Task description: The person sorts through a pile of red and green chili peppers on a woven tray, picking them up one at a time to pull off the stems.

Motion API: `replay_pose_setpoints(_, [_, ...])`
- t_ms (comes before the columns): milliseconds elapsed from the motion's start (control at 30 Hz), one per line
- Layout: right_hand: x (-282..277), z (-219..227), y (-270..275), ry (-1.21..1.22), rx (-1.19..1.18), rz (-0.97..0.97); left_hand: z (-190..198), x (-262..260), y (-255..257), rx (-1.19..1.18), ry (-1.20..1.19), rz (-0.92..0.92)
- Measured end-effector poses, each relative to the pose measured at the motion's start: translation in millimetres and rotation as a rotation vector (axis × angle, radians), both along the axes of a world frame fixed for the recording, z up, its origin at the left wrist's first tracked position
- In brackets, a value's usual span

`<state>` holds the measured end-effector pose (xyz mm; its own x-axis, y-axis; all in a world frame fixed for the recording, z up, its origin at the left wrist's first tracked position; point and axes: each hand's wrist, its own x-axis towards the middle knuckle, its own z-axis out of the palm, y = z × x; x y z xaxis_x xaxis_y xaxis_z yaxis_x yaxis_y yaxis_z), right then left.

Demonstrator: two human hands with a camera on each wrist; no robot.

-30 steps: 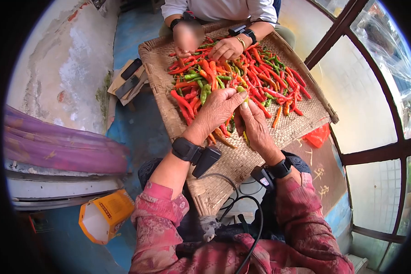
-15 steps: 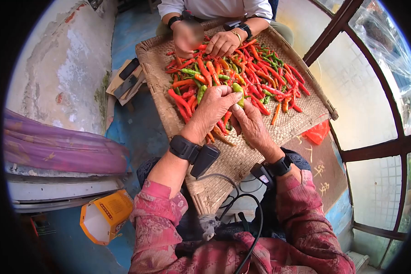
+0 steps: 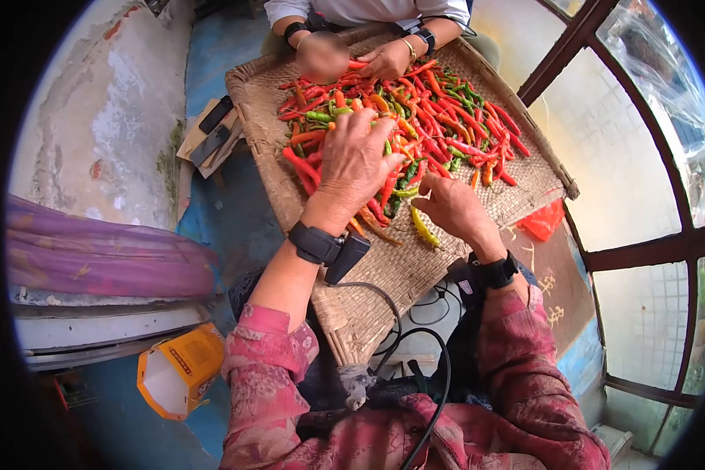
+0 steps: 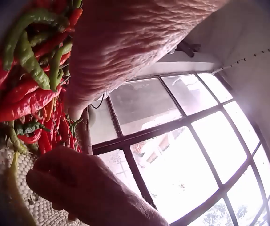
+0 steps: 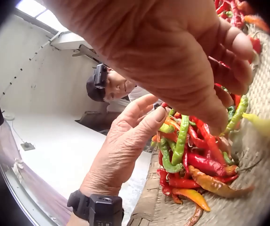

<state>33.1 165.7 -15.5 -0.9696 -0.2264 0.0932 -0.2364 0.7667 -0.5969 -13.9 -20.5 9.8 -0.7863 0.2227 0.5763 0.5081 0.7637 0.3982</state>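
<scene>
My left hand point(image 3: 356, 157) reaches over the heap of red, orange and green chili peppers point(image 3: 446, 125), fingertips among the peppers and thumb spread away from them. In the right wrist view the left hand point(image 5: 125, 141) comes in beside a green chili point(image 5: 181, 141). My right hand point(image 3: 456, 207) hovers at the heap's near edge, fingers loosely bent and nothing seen in them. Just below that hand a yellow-green chili point(image 3: 424, 229) lies on the woven tray point(image 3: 392, 274). Beside the left thumb is a dark green chili point(image 3: 412, 172).
Across the tray a person's hands point(image 3: 388, 59) work at the heap's far side. A black cable point(image 3: 439, 345) loops by my lap. To the left are phones point(image 3: 211, 145) on boards and a yellow box point(image 3: 182, 368); a red bag point(image 3: 542, 222) sits beyond the tray's right edge.
My hands have parted. The left moved forward onto the heap; the right drew back to the right. The light green chili earlier between their fingers is no longer held there.
</scene>
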Motion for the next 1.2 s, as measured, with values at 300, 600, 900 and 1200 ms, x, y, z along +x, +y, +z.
replay_pose_setpoints(300, [4, -13, -9, -0.253, 0.585, 0.198, -36, 5, 14, -0.717, -0.135, -0.19])
replay_pose_setpoints(600, [2, -16, -5, -0.275, 0.571, 0.216, -40, -43, -24, -0.444, 0.08, -0.026])
replay_pose_setpoints(900, [-11, 16, 12, -0.648, -0.457, 0.24, -32, -37, -24, -0.376, 0.072, 0.059])
replay_pose_setpoints(1200, [-9, 20, 1, -0.557, -0.951, 0.222, 1, 4, 3, 0.281, -0.598, -0.298])
